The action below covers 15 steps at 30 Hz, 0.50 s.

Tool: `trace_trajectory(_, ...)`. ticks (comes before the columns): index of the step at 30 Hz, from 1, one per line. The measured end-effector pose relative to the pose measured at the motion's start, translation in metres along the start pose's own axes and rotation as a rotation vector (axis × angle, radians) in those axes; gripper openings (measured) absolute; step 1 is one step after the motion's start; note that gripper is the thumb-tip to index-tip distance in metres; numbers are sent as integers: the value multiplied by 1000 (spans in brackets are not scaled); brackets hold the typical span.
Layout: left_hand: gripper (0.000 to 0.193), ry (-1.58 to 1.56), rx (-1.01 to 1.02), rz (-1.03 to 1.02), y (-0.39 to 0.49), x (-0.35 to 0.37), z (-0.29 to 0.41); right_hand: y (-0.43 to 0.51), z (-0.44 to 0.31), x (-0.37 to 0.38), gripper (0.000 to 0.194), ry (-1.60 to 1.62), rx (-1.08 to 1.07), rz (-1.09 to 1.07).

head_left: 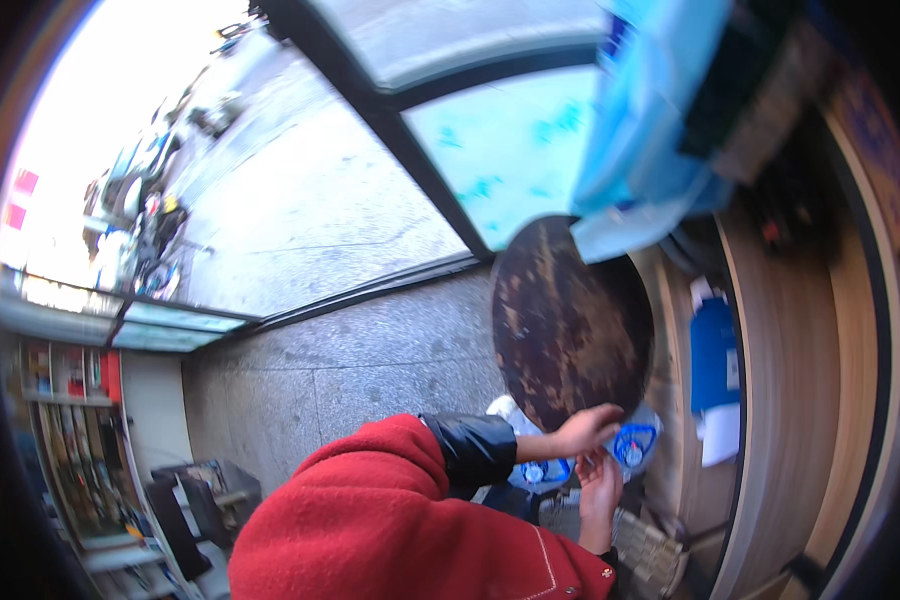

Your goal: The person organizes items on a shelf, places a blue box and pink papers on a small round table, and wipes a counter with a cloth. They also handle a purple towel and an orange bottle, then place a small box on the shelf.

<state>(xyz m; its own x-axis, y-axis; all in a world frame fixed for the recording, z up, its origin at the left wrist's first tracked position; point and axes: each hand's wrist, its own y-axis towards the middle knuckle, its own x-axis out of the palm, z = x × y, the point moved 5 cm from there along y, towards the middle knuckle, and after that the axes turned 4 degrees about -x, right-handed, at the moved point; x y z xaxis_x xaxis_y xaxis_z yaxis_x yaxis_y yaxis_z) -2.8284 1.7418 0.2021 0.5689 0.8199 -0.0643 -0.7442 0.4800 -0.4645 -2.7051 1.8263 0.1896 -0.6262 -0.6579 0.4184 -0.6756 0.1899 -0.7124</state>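
Observation:
My left hand (pixel 586 430), coming from a black cuff, reaches over the lower edge of a worn dark-brown round board (pixel 570 322); whether it touches the board is unclear. Nothing shows between its spread fingers. Just below it is my right hand (pixel 600 484), palm partly turned up, fingers loosely bent and apart, with nothing visible in it. The fingertips of both hands nearly meet. Close beside them stand two clear plastic containers with blue handles, one handle (pixel 634 444) to the right and another handle (pixel 538 472) to the left. Below lies a woven basket (pixel 651 547), partly hidden by my sleeve.
Blurred light-blue sheeting (pixel 645 165) hangs over the board's top. A blue folder (pixel 714 356) and white paper (pixel 720 435) sit against wooden panelling (pixel 787 360). A dark-framed glass partition (pixel 375 112) faces a street. Stocked shelves (pixel 86 450) stand at the lower left.

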Motion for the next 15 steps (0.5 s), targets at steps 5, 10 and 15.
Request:
trace_trajectory(5, 50, 382, 663, 103, -101, -18, 82, 3, 40, 94, 55, 309, 235, -519)
trace_trajectory(10, 50, 581, 1003, 267, -181, -59, 83, -73, 25, 176, 56, 103, 625, -786)
trace_trajectory(15, 35, 531, 479, 639, -225, -148, 37, -168, -2, 215, 46, -181, 449, -835)
